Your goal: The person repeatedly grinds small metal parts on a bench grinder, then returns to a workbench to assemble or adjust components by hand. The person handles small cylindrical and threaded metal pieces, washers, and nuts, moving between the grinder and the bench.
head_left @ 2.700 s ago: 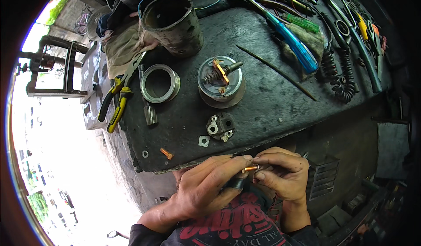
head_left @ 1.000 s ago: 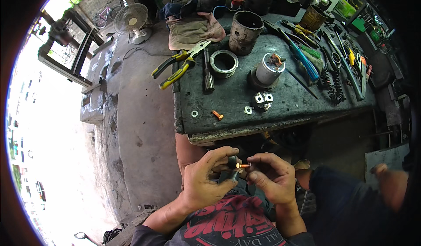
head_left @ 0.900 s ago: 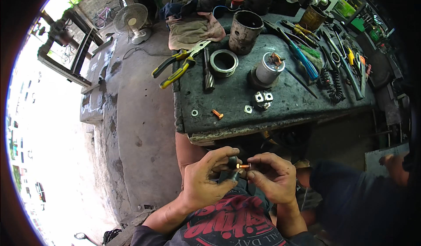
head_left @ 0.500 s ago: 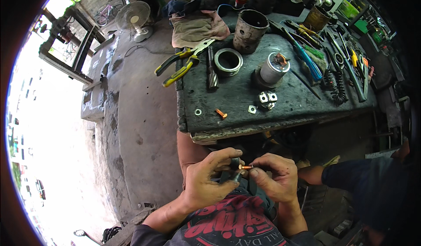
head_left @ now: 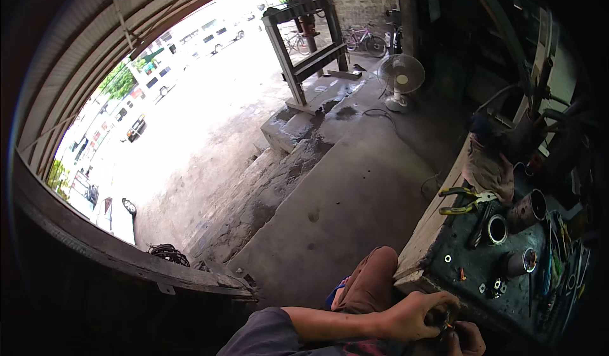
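Low in the view, my left hand curls its fingers and thumb around a small dark part, mostly hidden by the hand. Close beside it, my right hand pinches a small copper-coloured bolt, which sits between the two hands. On the dark workbench just beyond lie a washer, another copper-coloured bolt, a square nut and a shiny metal block with holes.
Farther along the bench are yellow-handled pliers, a metal ring, a silver cylinder, a rusty sleeve and a rag. A fan and a press frame stand on the floor beyond.
The view has swung left and up toward the open yard, so bench and hands now appear at lower right. Both hands stay close together around the bolt and dark part.
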A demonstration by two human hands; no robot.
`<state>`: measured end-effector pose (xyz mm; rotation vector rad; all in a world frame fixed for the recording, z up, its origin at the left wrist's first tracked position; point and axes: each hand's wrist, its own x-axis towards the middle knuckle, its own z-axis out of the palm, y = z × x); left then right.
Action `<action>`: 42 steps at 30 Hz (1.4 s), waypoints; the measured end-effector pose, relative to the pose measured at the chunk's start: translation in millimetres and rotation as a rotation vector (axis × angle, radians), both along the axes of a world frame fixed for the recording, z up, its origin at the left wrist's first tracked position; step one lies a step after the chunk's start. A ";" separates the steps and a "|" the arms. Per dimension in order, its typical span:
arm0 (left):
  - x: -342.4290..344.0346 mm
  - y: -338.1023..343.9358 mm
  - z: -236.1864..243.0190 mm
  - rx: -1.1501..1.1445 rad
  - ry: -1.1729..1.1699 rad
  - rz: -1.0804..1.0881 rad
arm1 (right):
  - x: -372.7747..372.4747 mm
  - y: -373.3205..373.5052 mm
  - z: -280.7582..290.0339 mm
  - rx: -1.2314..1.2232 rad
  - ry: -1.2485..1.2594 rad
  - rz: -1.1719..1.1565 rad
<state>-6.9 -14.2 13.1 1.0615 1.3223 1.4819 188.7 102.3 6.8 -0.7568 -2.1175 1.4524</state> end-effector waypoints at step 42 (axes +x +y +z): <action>-17.6 -9.9 -29.7 -0.085 -0.394 -0.030 | -33.7 -20.3 16.9 0.235 0.227 0.200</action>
